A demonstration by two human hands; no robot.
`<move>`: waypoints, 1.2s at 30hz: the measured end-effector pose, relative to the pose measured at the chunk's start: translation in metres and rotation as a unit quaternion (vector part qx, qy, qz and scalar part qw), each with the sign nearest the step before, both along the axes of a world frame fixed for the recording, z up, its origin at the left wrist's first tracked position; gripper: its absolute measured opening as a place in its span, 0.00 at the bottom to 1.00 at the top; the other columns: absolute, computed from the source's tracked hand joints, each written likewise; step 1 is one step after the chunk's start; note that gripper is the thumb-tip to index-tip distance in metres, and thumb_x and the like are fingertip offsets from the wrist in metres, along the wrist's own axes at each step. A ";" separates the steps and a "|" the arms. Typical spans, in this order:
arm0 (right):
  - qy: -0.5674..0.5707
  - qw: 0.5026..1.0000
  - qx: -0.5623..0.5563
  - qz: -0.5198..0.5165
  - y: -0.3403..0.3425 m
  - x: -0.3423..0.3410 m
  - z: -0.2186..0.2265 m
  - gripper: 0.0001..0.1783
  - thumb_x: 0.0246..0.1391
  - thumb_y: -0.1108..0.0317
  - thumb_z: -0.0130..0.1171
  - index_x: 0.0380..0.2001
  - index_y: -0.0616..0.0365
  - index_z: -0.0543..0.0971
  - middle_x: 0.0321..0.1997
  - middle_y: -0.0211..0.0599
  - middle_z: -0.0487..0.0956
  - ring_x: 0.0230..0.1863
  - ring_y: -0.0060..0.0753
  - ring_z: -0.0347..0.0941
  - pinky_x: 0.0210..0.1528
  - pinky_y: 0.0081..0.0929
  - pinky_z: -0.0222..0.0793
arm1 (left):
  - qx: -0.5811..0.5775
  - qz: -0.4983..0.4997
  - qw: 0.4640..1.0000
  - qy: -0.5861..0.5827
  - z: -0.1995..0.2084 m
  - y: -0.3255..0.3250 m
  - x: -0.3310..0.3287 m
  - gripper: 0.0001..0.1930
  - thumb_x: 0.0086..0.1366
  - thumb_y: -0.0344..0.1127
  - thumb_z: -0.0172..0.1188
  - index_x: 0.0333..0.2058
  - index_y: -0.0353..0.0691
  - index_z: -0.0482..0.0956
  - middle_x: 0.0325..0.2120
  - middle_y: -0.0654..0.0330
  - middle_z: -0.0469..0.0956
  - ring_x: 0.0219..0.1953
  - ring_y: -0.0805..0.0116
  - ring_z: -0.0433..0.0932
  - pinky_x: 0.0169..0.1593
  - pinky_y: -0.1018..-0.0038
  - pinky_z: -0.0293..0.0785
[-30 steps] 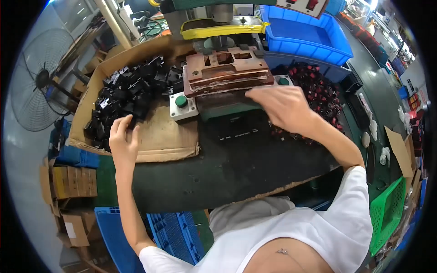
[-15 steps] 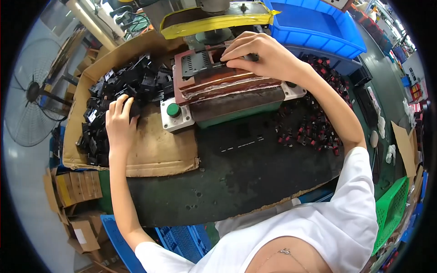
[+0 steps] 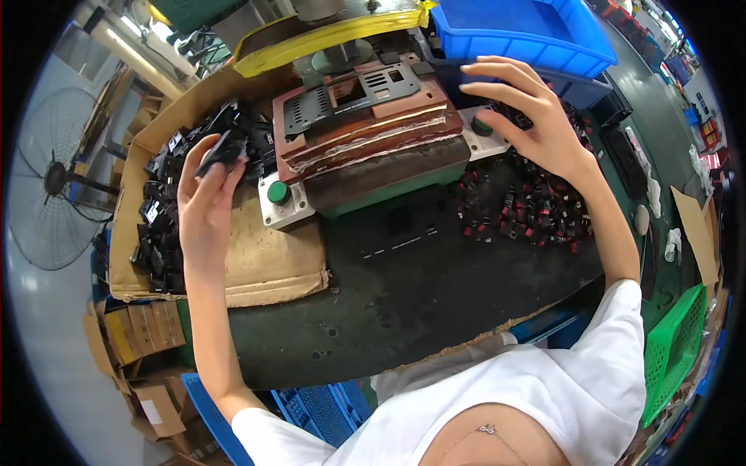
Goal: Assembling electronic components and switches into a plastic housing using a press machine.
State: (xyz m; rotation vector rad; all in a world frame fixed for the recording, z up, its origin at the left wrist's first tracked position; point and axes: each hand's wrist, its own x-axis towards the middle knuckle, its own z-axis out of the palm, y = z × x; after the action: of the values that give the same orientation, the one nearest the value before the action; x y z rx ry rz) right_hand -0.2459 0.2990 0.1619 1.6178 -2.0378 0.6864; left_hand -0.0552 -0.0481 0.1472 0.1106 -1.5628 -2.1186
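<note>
Black plastic part (image 3: pixel 224 152), one, is left of the brown fixture (image 3: pixel 381 141), pinched by the left hand's (image 3: pixel 203 193) fingertips, probably for control. Two green buttons (image 3: pixel 278 193) flank the fixture, seemingly one per hand; one dark panel (image 3: pixel 307 111) rests atop, apparently for support. Rightward, the right hand (image 3: pixel 540 128) spreads empty fingers.

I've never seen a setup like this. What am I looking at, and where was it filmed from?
There's no robot: these are a person's bare hands, seen through a wide fisheye camera on the head, which bends straight edges. The left hand holds a black part over a cardboard box of black pieces. The right hand is spread open. Between them, a black plate with cut-outs lies on a reddish-brown block. Small red-and-black parts lie to the right.
</note>
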 end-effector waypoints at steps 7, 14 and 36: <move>-0.056 0.994 -0.045 -0.084 0.047 -0.003 -0.023 0.09 0.48 0.75 0.58 0.36 0.61 0.79 0.48 0.38 0.76 0.53 0.40 0.68 0.55 0.32 0.62 | -0.279 -0.053 0.959 -0.003 0.025 0.053 -0.061 0.27 0.50 0.19 0.62 0.51 0.34 0.69 0.43 0.60 0.73 0.44 0.75 0.72 0.50 0.78 0.66; -0.121 0.984 -0.072 -0.111 0.061 -0.003 -0.041 0.07 0.49 0.75 0.58 0.33 0.61 0.80 0.46 0.38 0.76 0.50 0.38 0.69 0.52 0.30 0.64 | -0.607 0.034 0.794 0.031 0.027 0.063 -0.098 0.23 0.49 0.24 0.65 0.47 0.38 0.74 0.41 0.57 0.76 0.43 0.66 0.76 0.43 0.75 0.75; -0.157 0.982 -0.066 -0.083 0.064 -0.006 -0.047 0.06 0.49 0.76 0.57 0.31 0.62 0.80 0.44 0.38 0.76 0.48 0.37 0.70 0.51 0.30 0.64 | -0.753 0.094 0.650 0.046 0.024 0.072 -0.103 0.12 0.54 0.34 0.64 0.36 0.38 0.75 0.42 0.58 0.77 0.50 0.56 0.71 0.56 0.63 0.59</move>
State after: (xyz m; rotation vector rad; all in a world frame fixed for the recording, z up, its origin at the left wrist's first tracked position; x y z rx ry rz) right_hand -0.2516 0.3628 0.1153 1.3128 -2.2595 1.0447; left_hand -0.1585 0.0237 0.1707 -0.3839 -2.5147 -0.1395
